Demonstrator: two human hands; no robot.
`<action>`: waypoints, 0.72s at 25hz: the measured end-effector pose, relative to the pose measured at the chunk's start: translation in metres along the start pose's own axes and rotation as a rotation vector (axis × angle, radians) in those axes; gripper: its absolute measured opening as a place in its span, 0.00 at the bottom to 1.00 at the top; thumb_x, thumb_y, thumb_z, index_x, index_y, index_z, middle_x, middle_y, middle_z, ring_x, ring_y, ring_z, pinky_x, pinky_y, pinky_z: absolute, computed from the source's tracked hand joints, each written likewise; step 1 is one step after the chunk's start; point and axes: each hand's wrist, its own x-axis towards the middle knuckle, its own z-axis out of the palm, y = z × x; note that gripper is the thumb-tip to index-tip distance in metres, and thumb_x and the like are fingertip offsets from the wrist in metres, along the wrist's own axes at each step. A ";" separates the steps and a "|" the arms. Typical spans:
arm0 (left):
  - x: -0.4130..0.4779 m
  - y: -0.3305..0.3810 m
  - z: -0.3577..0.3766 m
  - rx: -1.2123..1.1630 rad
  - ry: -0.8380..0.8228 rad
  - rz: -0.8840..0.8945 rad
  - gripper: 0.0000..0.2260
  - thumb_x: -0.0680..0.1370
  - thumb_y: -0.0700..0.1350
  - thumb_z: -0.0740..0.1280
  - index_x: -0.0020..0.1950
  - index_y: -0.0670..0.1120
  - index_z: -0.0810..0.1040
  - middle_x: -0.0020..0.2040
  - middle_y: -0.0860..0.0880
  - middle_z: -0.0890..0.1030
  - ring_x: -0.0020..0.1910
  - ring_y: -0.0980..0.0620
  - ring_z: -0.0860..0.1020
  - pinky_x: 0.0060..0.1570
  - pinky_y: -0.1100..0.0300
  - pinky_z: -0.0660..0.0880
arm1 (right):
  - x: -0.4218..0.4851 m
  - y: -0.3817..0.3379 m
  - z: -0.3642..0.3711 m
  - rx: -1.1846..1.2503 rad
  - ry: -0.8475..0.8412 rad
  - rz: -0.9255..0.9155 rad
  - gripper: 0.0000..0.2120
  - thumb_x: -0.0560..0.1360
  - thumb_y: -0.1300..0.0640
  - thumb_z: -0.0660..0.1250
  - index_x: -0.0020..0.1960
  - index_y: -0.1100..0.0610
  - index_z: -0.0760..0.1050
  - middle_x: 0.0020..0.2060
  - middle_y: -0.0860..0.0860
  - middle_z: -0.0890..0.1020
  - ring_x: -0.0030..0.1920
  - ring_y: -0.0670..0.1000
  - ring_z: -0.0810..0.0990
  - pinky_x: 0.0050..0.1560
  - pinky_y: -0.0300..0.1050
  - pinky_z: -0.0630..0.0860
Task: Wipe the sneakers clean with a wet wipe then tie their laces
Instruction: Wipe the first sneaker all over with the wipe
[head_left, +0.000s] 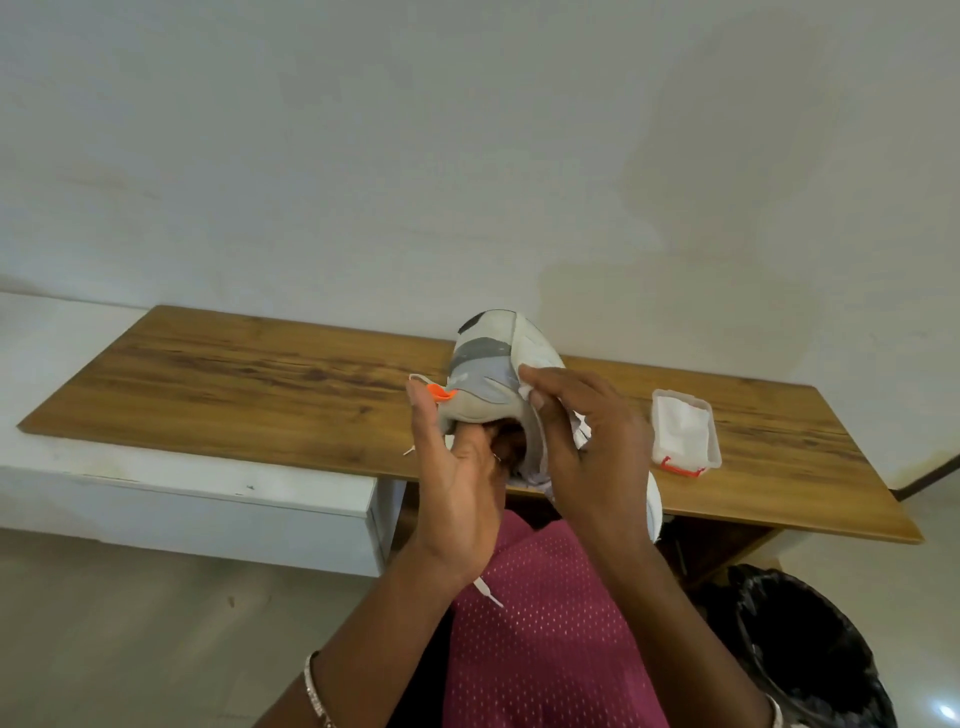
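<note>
Your left hand grips the sneaker with fingers tucked inside its opening, holding it raised above the near edge of the wooden table. Your right hand pinches a wet wipe against the shoe's side. A clear plastic wipe box sits on the table just right; a black-lined bin stands below.

Two hands, left and right, one raised sneaker, one wet wipe, one lidded wipes tub near the tabletop's right edge, one black bin.
</note>
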 end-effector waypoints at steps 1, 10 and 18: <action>-0.002 -0.002 0.003 -0.022 -0.018 0.002 0.42 0.74 0.75 0.47 0.77 0.47 0.66 0.73 0.43 0.72 0.73 0.47 0.69 0.71 0.52 0.65 | 0.005 -0.007 0.004 0.014 -0.017 -0.021 0.11 0.78 0.64 0.69 0.56 0.53 0.84 0.52 0.45 0.84 0.56 0.43 0.80 0.56 0.39 0.76; -0.002 -0.003 0.000 -0.031 -0.008 0.038 0.47 0.70 0.77 0.52 0.76 0.43 0.66 0.73 0.43 0.71 0.73 0.47 0.68 0.74 0.50 0.60 | -0.022 -0.004 -0.010 -0.105 -0.001 -0.248 0.12 0.75 0.69 0.69 0.54 0.58 0.84 0.53 0.48 0.85 0.55 0.47 0.80 0.55 0.42 0.78; -0.014 -0.001 0.012 0.039 -0.081 0.004 0.49 0.63 0.72 0.71 0.72 0.40 0.69 0.63 0.44 0.76 0.67 0.48 0.73 0.71 0.53 0.67 | -0.018 -0.013 -0.009 -0.098 -0.090 -0.357 0.13 0.74 0.71 0.68 0.56 0.62 0.83 0.54 0.53 0.84 0.58 0.51 0.80 0.63 0.42 0.73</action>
